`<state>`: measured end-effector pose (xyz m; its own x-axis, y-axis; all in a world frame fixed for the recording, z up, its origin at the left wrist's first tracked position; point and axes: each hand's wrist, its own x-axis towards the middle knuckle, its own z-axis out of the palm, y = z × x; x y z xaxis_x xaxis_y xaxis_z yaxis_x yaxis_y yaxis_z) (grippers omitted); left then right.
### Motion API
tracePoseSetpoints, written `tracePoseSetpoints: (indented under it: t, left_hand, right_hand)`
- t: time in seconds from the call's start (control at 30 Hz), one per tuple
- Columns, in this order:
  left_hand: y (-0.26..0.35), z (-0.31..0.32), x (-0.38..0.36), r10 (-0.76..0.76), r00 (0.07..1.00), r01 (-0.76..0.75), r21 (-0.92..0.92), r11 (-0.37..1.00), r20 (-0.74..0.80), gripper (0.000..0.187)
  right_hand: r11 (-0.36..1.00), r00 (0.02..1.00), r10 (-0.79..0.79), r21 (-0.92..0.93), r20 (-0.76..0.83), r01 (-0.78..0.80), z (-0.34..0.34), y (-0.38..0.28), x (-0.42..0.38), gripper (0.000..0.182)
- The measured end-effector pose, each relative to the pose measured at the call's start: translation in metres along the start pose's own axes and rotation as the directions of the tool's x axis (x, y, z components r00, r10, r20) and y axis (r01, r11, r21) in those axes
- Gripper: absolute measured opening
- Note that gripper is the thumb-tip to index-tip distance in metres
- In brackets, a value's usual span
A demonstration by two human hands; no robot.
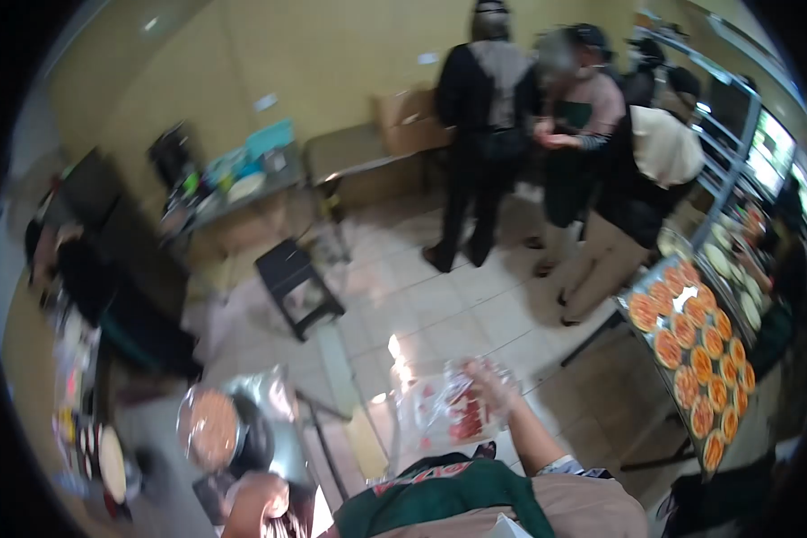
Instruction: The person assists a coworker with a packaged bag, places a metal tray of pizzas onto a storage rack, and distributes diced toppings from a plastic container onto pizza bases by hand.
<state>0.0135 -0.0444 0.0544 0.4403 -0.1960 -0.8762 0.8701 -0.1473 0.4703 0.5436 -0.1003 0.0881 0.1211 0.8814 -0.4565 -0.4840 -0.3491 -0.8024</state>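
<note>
My right hand (486, 375) is stretched out in front of my apron, its fingers closed on the top edge of a clear plastic bag (412, 421). Red pieces (468, 417) show through the plastic; their exact kind is too blurred to tell. At the lower left, my left hand (258, 498) is low beside the table edge, and its fingers are too blurred to make out. Nearby on that table stands a round container (213, 429) of brownish-pink contents under shiny plastic wrap, with a dark round object (254, 438) beside it.
To the right, a table bears a tray of several small red-topped pizzas (710, 388). A black stool (299, 285) stands on the tiled floor ahead. Several people stand at the back right; another person (125, 305) bends at the left counter. A cardboard box (410, 121) sits on the back table.
</note>
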Motion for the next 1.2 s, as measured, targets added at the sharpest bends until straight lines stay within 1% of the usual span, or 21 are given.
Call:
tracePoseSetpoints:
  t: [0.03, 0.13, 0.17, 0.2, 0.23, 0.27, 0.3, 0.33, 0.37, 0.43, 0.53, 0.6, 0.77, 0.83, 0.87, 0.9, 0.97, 1.0, 1.07, 1.13, 1.2]
  left_hand:
    - [-0.004, -0.01, 0.0, -0.09, 0.988, 0.093, 0.019, 0.996, -0.122, 0.015]
    - [0.194, 0.047, -0.112, -0.326, 0.811, 0.338, -0.066, 0.939, -0.485, 0.051]
    - [0.191, 0.04, -0.112, -0.341, 0.864, 0.18, -0.408, 0.895, -0.369, 0.044]
    - [0.193, 0.037, -0.115, -0.338, 0.864, 0.186, -0.389, 0.902, -0.372, 0.044]
    - [0.197, 0.036, -0.118, -0.119, 0.874, -0.061, -0.351, 0.934, -0.471, 0.044]
    - [0.205, 0.034, -0.117, 0.099, 0.825, -0.304, -0.291, 0.907, -0.556, 0.044]
    - [0.222, 0.02, -0.12, -0.154, 0.868, -0.23, -0.658, 0.717, -0.472, 0.046]
    - [0.207, 0.008, -0.122, 0.082, 0.91, -0.369, -0.705, 0.606, -0.407, 0.049]
    - [0.22, 0.004, -0.118, 0.082, 0.912, -0.365, -0.7, 0.614, -0.403, 0.049]
    - [0.256, -0.003, -0.111, 0.173, 0.668, -0.638, -0.437, 0.634, -0.724, 0.027]
    - [0.281, -0.027, -0.095, 0.053, 0.618, -0.632, -0.456, 0.627, -0.784, 0.031]
    - [0.29, -0.049, -0.08, -0.077, 0.553, -0.632, -0.478, 0.611, -0.83, 0.035]
    - [0.306, -0.105, -0.056, -0.144, 0.534, -0.647, -0.512, 0.565, -0.833, 0.029]
    - [0.332, -0.115, -0.046, -0.135, 0.453, -0.753, -0.459, 0.471, -0.881, 0.032]
    - [0.335, -0.126, -0.036, -0.136, 0.456, -0.75, -0.462, 0.472, -0.879, 0.032]
    - [0.337, -0.14, -0.023, -0.116, 0.402, -0.789, -0.408, 0.46, -0.908, 0.03]
    - [0.365, -0.145, -0.018, -0.14, 0.319, -0.815, -0.347, 0.465, -0.937, 0.022]
    - [0.364, -0.154, -0.014, -0.142, 0.325, -0.811, -0.353, 0.467, -0.935, 0.022]
    - [0.362, -0.179, -0.003, -0.006, 0.319, -0.901, -0.305, 0.31, -0.948, 0.017]
    - [0.369, -0.194, 0.002, -0.024, 0.326, -0.912, -0.321, 0.254, -0.945, 0.014]
    - [0.371, -0.213, 0.011, -0.075, 0.318, -0.939, -0.325, 0.115, -0.945, 0.011]
  right_hand:
    - [0.997, 0.999, -0.035, -0.063, 0.007, 0.035, 0.005, -0.018, -0.014, 0.058]
    - [1.0, 1.0, -0.002, -0.006, -0.015, 0.002, -0.003, -0.027, -0.023, 0.056]
    - [0.999, 1.0, -0.004, 0.045, 0.002, 0.004, -0.001, -0.041, -0.037, 0.056]
    - [0.998, 1.0, -0.016, 0.056, -0.011, 0.017, -0.009, -0.041, -0.036, 0.056]
    - [0.997, 0.998, -0.058, 0.05, -0.029, 0.059, -0.021, -0.036, -0.031, 0.055]
    - [0.994, 0.994, -0.098, 0.044, -0.044, 0.1, -0.033, -0.035, -0.029, 0.054]
    - [0.993, 0.993, -0.104, 0.05, -0.052, 0.106, -0.041, -0.039, -0.032, 0.054]
    - [0.991, 0.992, -0.1, 0.083, -0.081, 0.107, -0.047, -0.045, -0.038, 0.053]
    - [0.987, 0.989, -0.097, 0.115, -0.109, 0.109, -0.054, -0.05, -0.042, 0.052]
    - [0.986, 0.985, -0.101, 0.118, -0.137, 0.118, -0.078, -0.061, -0.051, 0.052]
    - [0.973, 0.98, -0.129, 0.171, -0.153, 0.154, -0.108, -0.081, -0.07, 0.051]
    - [0.96, 0.937, -0.147, 0.183, -0.316, 0.212, -0.116, -0.1, -0.093, 0.047]
    - [0.903, 0.897, -0.261, 0.239, -0.356, 0.358, -0.176, -0.09, -0.088, 0.025]
    - [0.879, 0.884, -0.285, 0.266, -0.37, 0.395, -0.188, -0.087, -0.087, 0.03]
    - [0.854, 0.871, -0.312, 0.29, -0.379, 0.433, -0.192, -0.087, -0.087, 0.034]
    - [0.845, 0.868, -0.303, 0.309, -0.394, 0.436, -0.192, -0.088, -0.088, 0.031]
    - [0.858, 0.867, -0.311, 0.278, -0.389, 0.433, -0.201, -0.083, -0.08, 0.032]
    - [0.871, 0.867, -0.319, 0.243, -0.384, 0.428, -0.202, -0.081, -0.078, 0.032]
    - [0.878, 0.885, -0.29, 0.266, -0.364, 0.397, -0.195, -0.081, -0.071, 0.033]
    - [0.887, 0.903, -0.26, 0.284, -0.341, 0.363, -0.184, -0.084, -0.058, 0.034]
    - [0.971, 0.928, -0.14, 0.138, -0.345, 0.198, -0.176, -0.08, -0.033, 0.045]
